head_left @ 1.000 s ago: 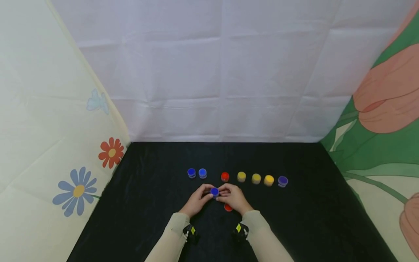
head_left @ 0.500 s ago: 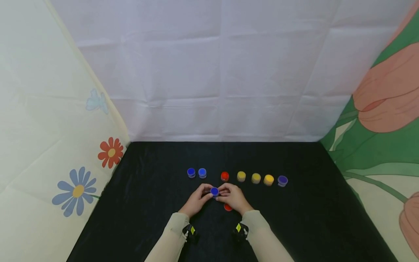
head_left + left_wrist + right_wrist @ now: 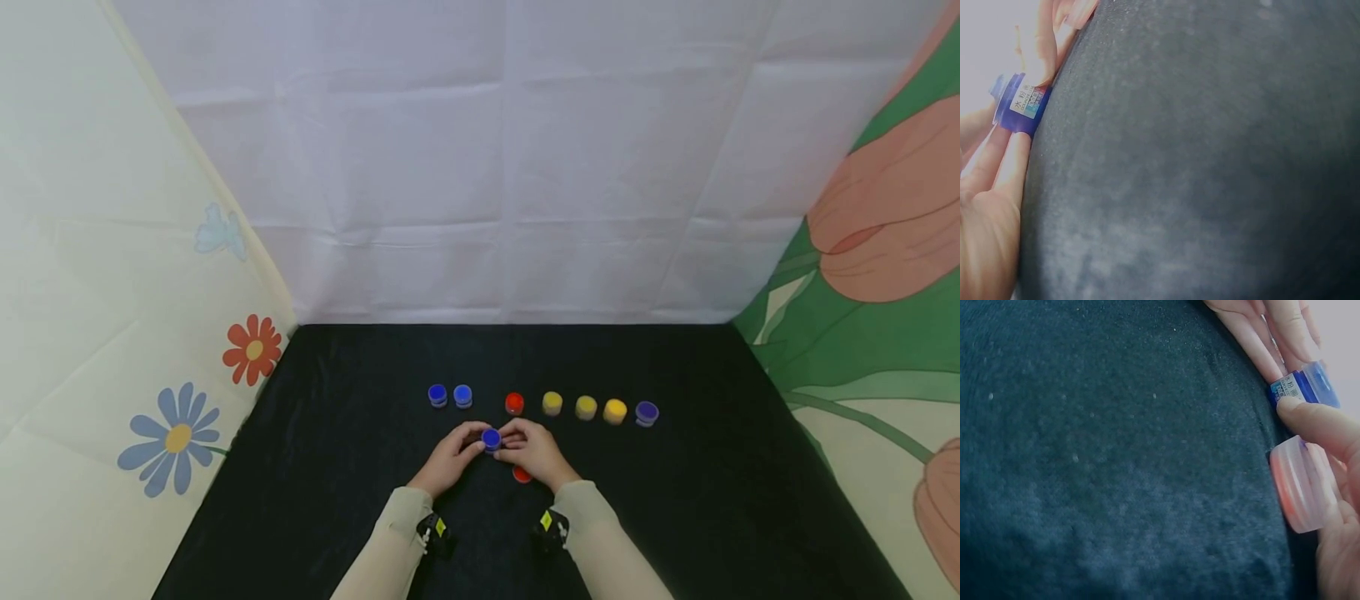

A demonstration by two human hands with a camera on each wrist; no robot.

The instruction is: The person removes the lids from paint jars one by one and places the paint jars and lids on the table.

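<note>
Between my two hands, low on the black cloth, stands a small blue paint jar (image 3: 491, 440) with a printed label and a lid. My left hand (image 3: 448, 461) holds it from the left, thumb and fingers at its side. From the opposite side my right hand (image 3: 534, 454) pinches the same paint jar (image 3: 1289, 387), its thumb against the label. Beside the right palm lies a red, round, translucent cap-like piece (image 3: 1297, 484), partly hidden by that hand in the head view. In the left wrist view, the label of the jar (image 3: 1027, 100) faces the camera.
Farther back stand two blue jars (image 3: 450, 397), a red jar (image 3: 513, 404), several yellow jars (image 3: 586, 407) and a purple-blue jar (image 3: 647, 414). Black cloth (image 3: 360, 417) covers the table. A white sheet (image 3: 510, 167) hangs behind it.
</note>
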